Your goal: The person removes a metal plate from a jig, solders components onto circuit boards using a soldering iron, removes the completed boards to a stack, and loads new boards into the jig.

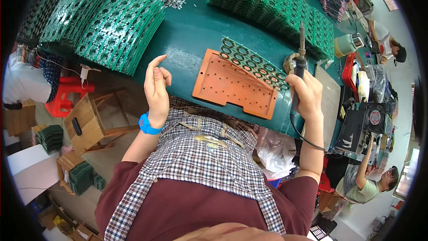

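Note:
My right hand [307,90] is closed around the handle of a soldering iron [299,66], whose metal tip points up and away from me. Its fingertips are at the right end of a green circuit board [252,64] with rows of round holes. This board stands tilted over the far side of an orange fixture plate [234,90] with small holes and a notch in its near edge. Whether the fingers also grip the board, I cannot tell. My left hand [157,90], a blue watch on its wrist, is raised left of the fixture, empty, index finger extended and the others partly bent.
Stacked green boards stand at the far left [118,29] and along the back right [276,9] of the green table [183,31]. Small metal parts [174,1] lie beside the left stack. To the right are a black soldering station [361,127] and a red tray [350,73]. Other people sit nearby.

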Available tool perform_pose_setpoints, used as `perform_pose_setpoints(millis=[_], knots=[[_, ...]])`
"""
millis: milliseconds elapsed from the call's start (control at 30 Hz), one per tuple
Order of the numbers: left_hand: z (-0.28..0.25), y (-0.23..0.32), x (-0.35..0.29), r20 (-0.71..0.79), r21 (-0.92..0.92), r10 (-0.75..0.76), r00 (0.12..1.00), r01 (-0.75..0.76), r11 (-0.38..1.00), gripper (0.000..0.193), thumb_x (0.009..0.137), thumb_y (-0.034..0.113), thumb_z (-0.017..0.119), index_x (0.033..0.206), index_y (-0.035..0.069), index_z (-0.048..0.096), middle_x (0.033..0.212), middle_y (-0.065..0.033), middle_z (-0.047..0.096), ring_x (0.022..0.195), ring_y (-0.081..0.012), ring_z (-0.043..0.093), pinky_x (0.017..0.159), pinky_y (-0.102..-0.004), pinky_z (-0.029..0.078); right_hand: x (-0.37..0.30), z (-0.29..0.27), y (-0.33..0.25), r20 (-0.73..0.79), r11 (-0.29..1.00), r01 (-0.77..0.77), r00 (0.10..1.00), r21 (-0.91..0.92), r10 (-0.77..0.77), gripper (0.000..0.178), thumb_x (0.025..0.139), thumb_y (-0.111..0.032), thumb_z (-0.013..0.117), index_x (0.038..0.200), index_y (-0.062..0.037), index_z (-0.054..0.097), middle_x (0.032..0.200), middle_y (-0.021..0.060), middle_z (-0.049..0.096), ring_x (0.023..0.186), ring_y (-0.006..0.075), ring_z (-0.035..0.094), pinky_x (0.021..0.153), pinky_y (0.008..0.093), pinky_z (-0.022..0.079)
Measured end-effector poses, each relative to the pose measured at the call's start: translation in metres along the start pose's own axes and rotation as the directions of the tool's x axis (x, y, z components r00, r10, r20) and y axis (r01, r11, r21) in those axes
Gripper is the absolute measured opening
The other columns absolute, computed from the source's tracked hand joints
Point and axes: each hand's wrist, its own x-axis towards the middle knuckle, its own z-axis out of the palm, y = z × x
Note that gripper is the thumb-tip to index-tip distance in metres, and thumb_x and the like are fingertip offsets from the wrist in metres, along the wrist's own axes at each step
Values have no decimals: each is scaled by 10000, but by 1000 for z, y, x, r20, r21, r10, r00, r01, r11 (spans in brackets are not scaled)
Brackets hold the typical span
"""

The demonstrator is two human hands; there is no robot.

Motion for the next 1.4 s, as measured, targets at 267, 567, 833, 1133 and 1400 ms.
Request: perform_pose_setpoints(millis=[267, 567, 833, 1133, 1400], knots=[[3, 4, -1, 58, 63, 8, 998, -11, 998, 380, 1042, 265, 310, 1208, 6, 534, 696, 20, 453, 564, -11, 264, 498, -185, 207, -25, 16, -33, 155, 967, 216, 969, -133, -195, 329, 697, -108, 644, 1008, -201, 593, 709, -14, 480, 638, 141, 526, 458, 273, 410], [5, 5, 14, 692, 371, 194, 696, -573, 731, 204, 899, 143, 563, 1093, 80, 572, 1017, -100, 571, 710, -254, 635, 572, -352, 503, -80, 27, -43, 131, 975, -223, 967, 24, 218, 278, 707, -84, 630, 983, -119, 620, 711, 47, 535, 619, 211, 571, 514, 330, 454], [26, 6, 27, 896, 369, -14, 443, -728, 578, 389, 829, 181, 647, 1211, 199, 574, 1335, -115, 474, 823, -242, 658, 665, -356, 559, -52, 35, -1, 238, 928, -343, 923, 146, 304, 302, 746, 3, 624, 1026, -81, 551, 876, 110, 583, 858, 326, 549, 747, 416, 431], [25, 15, 40, 832, 357, 102, 545, -668, 653, 297, 850, 225, 629, 1143, 199, 588, 1187, -126, 534, 690, -251, 652, 557, -348, 530, -29, 37, -5, 164, 926, -357, 928, 120, 336, 315, 736, 8, 648, 1023, -96, 571, 822, 76, 598, 771, 294, 572, 678, 396, 442], [29, 14, 44, 873, 379, 12, 488, -693, 613, 303, 848, 226, 638, 1150, 209, 613, 1287, -101, 499, 697, -230, 653, 586, -342, 542, -7, 46, -9, 303, 933, -337, 909, 125, 287, 363, 731, -51, 674, 1071, -101, 556, 813, 103, 573, 777, 321, 569, 681, 417, 439]])
